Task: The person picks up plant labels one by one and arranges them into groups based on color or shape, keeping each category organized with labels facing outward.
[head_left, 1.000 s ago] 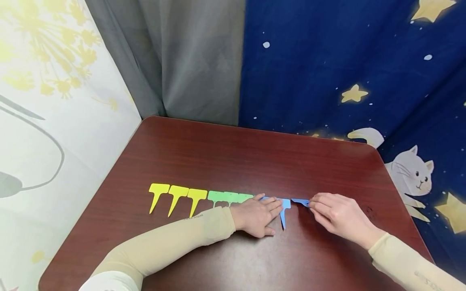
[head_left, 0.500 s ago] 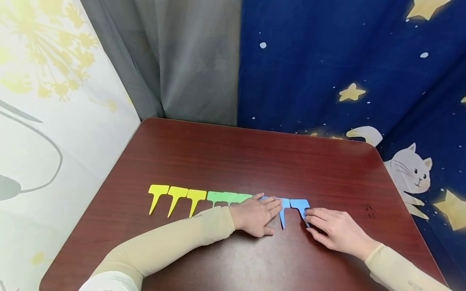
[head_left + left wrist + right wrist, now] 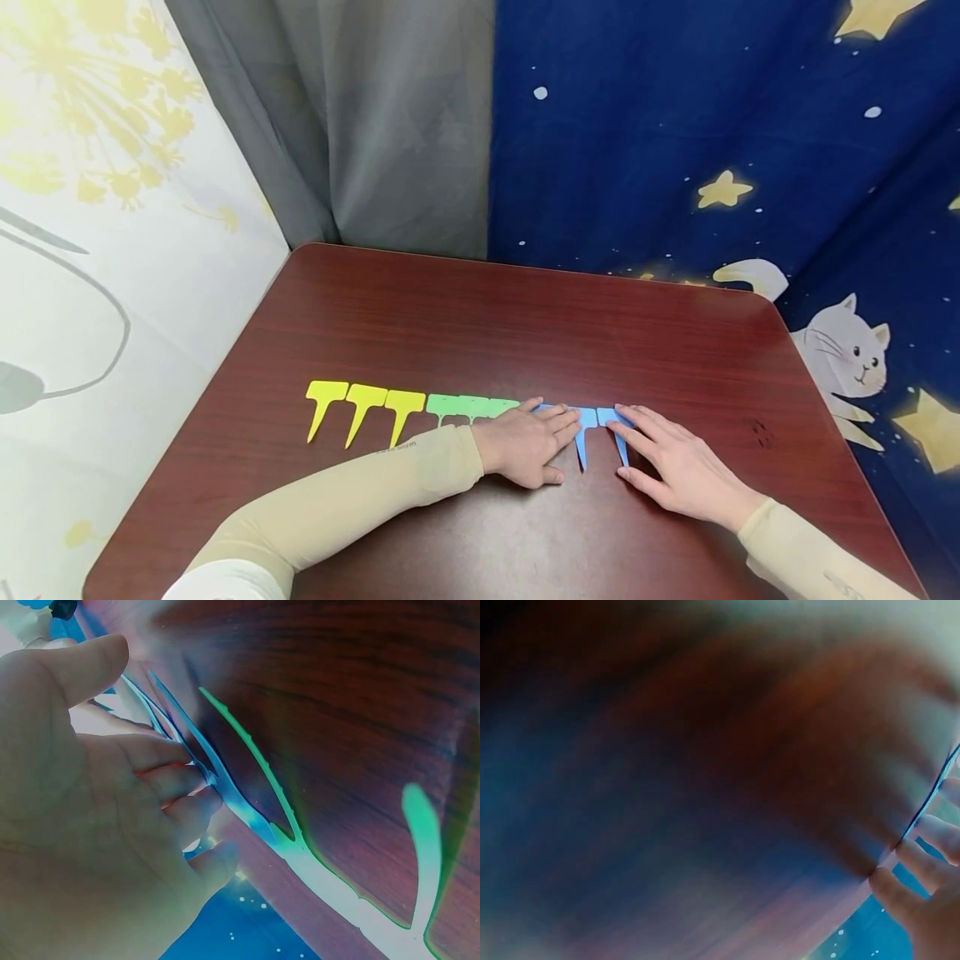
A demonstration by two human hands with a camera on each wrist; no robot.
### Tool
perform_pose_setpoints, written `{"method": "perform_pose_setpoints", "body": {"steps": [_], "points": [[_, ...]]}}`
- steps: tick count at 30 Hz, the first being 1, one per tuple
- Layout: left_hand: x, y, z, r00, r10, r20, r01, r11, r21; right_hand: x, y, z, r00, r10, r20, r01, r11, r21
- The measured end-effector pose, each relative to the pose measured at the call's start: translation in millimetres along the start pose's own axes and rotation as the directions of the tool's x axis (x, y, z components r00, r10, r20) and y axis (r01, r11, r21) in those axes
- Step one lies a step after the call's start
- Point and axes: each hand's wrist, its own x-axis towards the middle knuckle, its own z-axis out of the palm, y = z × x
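Observation:
T-shaped plastic plant labels lie in a row in the head view. At the left end are three yellow plant labels point(image 3: 327, 390), followed by green plant labels point(image 3: 442, 405) partly covered by the left forearm. My left hand point(image 3: 527, 447) rests flat across the row, its spread fingers over blue plant labels; the left wrist view shows a blue stem point(image 3: 191, 727) beside those fingers. Right of it, one blue plant label point(image 3: 588, 418) shows whole. My right hand point(image 3: 678, 468) presses the rightmost blue plant label point(image 3: 606, 417) with extended fingers, hiding part of its head; its stem points toward me.
Everything lies on a dark red-brown wooden table point(image 3: 480, 325). A grey curtain point(image 3: 408, 125) and a blue star-patterned curtain point(image 3: 637, 125) hang behind its far edge, and a white patterned curtain point(image 3: 150, 275) hangs at the left.
My right hand has brought the last blue plant label down flat, slid it left against its neighbour, and gone from pinching it to pressing with extended fingers. The left hand has stayed put.

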Motion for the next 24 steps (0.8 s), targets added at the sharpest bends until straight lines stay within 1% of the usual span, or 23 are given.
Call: {"method": "perform_pose_setpoints", "body": {"steps": [2, 5, 13, 20, 24], "points": [[0.2, 0.1, -0.1, 1.0, 0.003, -0.003, -0.003, 1.0, 0.001, -0.3, -1.3, 0.3, 1.0, 0.022, 0.02, -0.022, 1.0, 0.008], [0.0, -0.1, -0.4, 1.0, 0.003, 0.0, -0.003, 1.0, 0.001, -0.3, -2.2, -0.2, 0.999, 0.029, 0.018, -0.029, 1.0, 0.005], [0.1, -0.3, -0.5, 1.0, -0.004, 0.021, 0.004, 1.0, -0.017, -0.1, -2.6, 1.4, 1.0, 0.028, 0.013, -0.028, 1.0, -0.002], [-0.2, -0.5, -2.7, 1.0, -0.004, 0.03, 0.004, 1.0, -0.027, 0.5, -2.4, 3.6, 1.0, 0.004, -0.005, -0.004, 1.0, 0.0], [-0.4, -0.5, -3.5, 1.0, -0.002, 0.031, 0.003, 0.999, -0.034, 0.6, -2.4, 3.1, 1.0, 0.004, -0.007, -0.004, 1.0, -0.005]]}}
